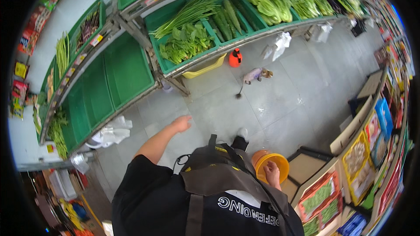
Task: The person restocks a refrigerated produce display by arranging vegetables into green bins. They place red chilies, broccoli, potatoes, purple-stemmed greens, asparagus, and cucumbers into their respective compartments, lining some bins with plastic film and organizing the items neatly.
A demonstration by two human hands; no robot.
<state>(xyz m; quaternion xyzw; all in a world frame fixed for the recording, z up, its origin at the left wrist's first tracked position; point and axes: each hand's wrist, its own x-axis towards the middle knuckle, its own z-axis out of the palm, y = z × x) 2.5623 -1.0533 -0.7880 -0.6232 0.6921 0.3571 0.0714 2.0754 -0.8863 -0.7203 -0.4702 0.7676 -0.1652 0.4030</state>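
My left hand (181,124) hangs over the grey tiled floor (216,111), apart from the vegetable racks. It is blurred, and no object shows in it. My right hand (271,172) is in front of the mouth of an orange-yellow bucket (283,160); whether it touches the rim I cannot tell. Its fingers are loosely bent, with nothing visible between them. A dark apron (210,180) covers my front. Ahead on the floor is a cat (253,75) with a shaved-looking body and a tufted tail. Near it stands an orange-red jug (235,58) with a black handle.
Green trays hold spinach-like greens (187,44), cucumbers (228,19) and lettuce (270,3). Bare green trays (126,68) line the left rack. A yellow tub (206,68) sits underneath. White plastic bags (113,132) hang from the racks. Wooden display bins (328,183) with packaged goods border my right.
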